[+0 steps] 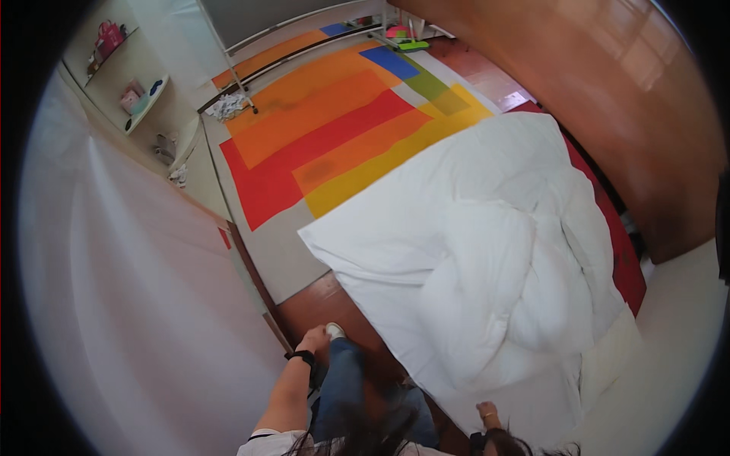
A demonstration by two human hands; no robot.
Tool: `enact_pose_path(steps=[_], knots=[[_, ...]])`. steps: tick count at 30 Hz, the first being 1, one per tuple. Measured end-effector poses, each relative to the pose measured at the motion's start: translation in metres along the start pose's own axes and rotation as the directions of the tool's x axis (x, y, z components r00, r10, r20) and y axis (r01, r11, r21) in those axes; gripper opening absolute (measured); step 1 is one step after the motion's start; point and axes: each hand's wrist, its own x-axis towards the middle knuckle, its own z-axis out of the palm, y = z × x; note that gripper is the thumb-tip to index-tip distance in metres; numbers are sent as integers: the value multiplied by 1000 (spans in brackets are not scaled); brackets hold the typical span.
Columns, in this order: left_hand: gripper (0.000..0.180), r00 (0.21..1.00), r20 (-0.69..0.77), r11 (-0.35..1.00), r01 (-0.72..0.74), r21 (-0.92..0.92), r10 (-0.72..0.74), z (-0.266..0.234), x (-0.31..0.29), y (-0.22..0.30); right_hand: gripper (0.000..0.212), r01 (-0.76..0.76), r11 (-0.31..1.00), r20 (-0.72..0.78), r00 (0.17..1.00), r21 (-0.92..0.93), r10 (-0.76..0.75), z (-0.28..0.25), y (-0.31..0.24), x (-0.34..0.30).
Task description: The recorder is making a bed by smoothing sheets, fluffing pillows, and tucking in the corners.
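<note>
My left hand [314, 339], with a black band at its wrist, hangs beside my jeans-clad leg [342, 380]. Its fingers look loosely curled, and I see nothing in them. Low in the view, my right hand [487, 410] is over the near edge of a bed, its fingers drawn in with nothing visible in them; a thin bracelet circles that wrist. A thick white quilt [487, 266] lies bunched and rumpled across the bed, its far part spread flatter and one corner hanging toward the floor. Whether my right hand touches the bedding, I cannot tell. Dark hair covers part of the lower edge.
A patterned rug [327, 137] in orange, red and yellow covers the floor beyond the bed. White curtain fabric [144, 289] hangs at the left, below corner shelves [148, 102]. A wheeled grey board [274, 23] stands at the back. A brown wooden panel [593, 99] rises at the right.
</note>
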Motion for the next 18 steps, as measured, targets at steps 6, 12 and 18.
enact_pose_path(steps=[6,12,18], knots=[[41,953,-299,974,-108,-199,45,-159,18,-41,35,407,840,421,874,-358,-244,28,-67,-9],[39,853,-521,955,-159,-250,6,-257,27,-95,21,-293,842,168,955,453,242,-5,-167,-34],[40,901,-422,954,-29,-299,-105,-279,36,-150,22,215,937,65,977,-275,-205,63,-86,77]])
